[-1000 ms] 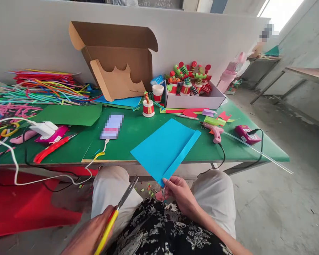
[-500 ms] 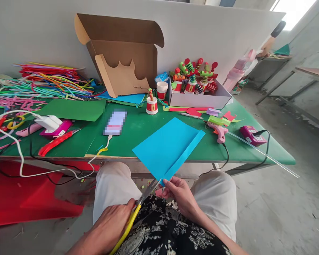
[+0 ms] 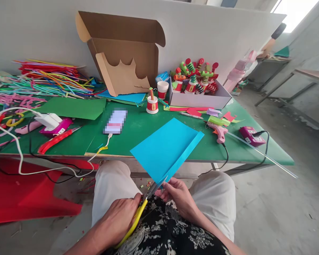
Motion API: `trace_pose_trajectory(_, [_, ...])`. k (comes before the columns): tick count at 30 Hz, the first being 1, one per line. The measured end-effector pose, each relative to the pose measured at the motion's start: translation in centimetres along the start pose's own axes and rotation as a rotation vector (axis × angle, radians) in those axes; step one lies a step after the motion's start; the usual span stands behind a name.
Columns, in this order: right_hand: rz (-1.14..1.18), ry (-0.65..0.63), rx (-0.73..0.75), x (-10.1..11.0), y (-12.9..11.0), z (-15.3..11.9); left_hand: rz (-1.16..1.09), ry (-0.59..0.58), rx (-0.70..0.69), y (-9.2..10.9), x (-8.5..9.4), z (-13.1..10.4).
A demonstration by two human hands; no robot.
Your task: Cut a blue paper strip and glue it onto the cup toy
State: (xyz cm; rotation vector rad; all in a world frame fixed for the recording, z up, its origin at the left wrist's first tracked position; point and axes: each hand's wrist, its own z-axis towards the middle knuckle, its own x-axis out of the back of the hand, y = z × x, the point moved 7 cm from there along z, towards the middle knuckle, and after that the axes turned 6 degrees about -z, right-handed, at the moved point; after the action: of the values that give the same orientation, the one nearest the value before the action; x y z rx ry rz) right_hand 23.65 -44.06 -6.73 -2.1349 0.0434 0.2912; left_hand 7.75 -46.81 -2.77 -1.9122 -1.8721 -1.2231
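My left hand is closed round the yellow handles of a pair of scissors. The scissor blades lie across the near corner of a sheet of blue paper, along a creased strip on its right side. Pinched between the thumb and fingers of my right hand is the near end of that strip, close beside the blade tips. The sheet slants up from my lap over the table's front edge. The fingertips of my left hand are partly hidden behind the handles.
On the green table stand a paper-cup figure, a charging phone and a box of similar figures. A pink glue gun lies at right, red-handled pliers at left. Behind the wall panel, another person's arm shows.
The scissors have moved up and to the right, their blades further along the paper strip. My left hand moved with them. My right hand still pinches the paper, almost unmoved.
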Motion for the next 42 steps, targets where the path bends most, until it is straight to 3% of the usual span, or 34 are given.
trace_pose_trajectory(42, [-0.008, 0.008, -0.020, 0.11, 0.15, -0.30, 0.009, -0.048, 0.038, 0.48, -0.07, -0.06])
